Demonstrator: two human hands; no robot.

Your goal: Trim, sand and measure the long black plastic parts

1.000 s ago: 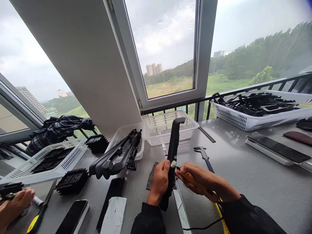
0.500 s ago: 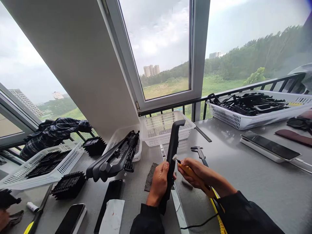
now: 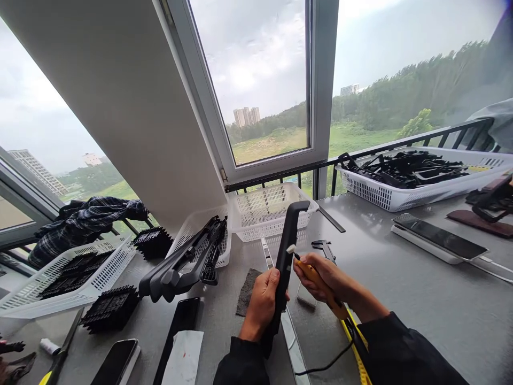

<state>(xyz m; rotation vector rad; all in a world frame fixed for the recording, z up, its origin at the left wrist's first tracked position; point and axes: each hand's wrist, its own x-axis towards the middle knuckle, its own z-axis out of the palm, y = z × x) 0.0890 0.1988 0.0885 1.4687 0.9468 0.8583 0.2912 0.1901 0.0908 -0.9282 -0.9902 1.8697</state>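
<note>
**Here, a black plastic part (image 3: 289,235) stands upright against a yellow-handled tool (image 3: 308,269)**

The left hand (image 3: 262,305) is wrapped fully round the part's lower shaft. It holds the part nearly vertical above the steel table (image 3: 401,299), hooked end up, apparently so the right edge faces the tool. The right hand (image 3: 325,277) is closed pen-fashion round the corded tool, with the tip touching a white fleck on that edge. Calipers (image 3: 325,248) and a white basket (image 3: 272,206) lie just beyond.

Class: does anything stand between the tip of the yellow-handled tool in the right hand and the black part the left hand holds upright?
Only a small white scrap sits at the tip of the yellow-handled tool, against the edge of the black part. Right hand and left hand are otherwise unobstructed.
</note>
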